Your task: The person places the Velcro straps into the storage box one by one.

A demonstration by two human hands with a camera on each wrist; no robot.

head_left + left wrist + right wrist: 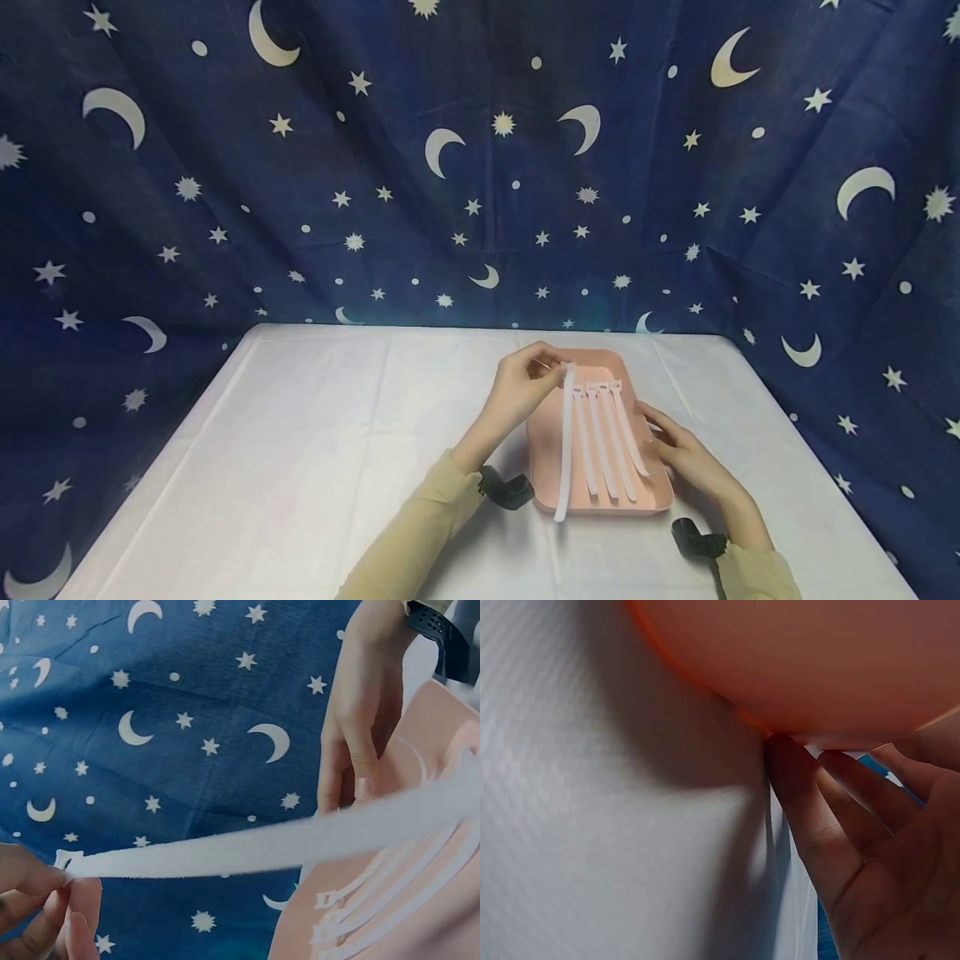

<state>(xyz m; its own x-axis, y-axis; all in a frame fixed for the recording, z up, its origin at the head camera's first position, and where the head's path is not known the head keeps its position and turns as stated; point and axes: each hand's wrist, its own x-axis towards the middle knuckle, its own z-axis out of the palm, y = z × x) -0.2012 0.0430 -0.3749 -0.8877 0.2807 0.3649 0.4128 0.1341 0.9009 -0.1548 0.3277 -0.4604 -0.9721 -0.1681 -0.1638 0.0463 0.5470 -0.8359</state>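
Note:
My left hand (pixel 522 385) pinches the slotted end of a white cable tie (pixel 566 450), a flat strip with a fuzzy look. The tie hangs lengthwise above the left part of a pink tray (pixel 546 483), its free end reaching the tray's near edge. In the left wrist view the tie (pixel 225 851) stretches away from the fingertips. Several similar white ties (pixel 606 442) lie side by side in the tray, their slotted heads at the far end. My right hand (pixel 693 458) holds the tray's right side; in the right wrist view, fingertips (pixel 787 754) touch its underside.
A white cloth (pixel 300 450) covers the table beneath the tray. Behind it hangs a dark blue curtain (pixel 390 167) with moons and stars. Each wrist wears a black device, the left one (pixel 506 490) close to the tray's left edge.

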